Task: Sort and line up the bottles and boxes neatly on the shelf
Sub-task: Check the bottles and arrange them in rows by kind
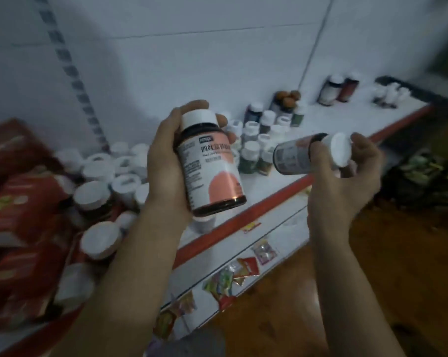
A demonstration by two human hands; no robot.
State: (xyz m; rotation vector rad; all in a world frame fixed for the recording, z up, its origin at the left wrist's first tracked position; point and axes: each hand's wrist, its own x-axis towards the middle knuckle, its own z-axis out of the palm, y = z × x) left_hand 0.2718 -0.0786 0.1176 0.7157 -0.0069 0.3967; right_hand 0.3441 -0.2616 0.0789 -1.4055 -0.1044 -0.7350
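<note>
Here left hand [163, 163] grips an upright bottle [212, 171], right hand [346, 186] a tilted bottle [292, 155], over the red shelf edge [243, 213].

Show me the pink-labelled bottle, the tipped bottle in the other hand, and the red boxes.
pink-labelled bottle [212, 173]: head view, on its pink label.
tipped bottle [292, 157]: head view, on its labelled side.
red boxes [24, 202]: head view, on one box's top face.

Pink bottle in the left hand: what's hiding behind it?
A white bottle top peeks out below the pink bottle, on the shelf. The rest is covered, so its label cannot be seen.
</note>
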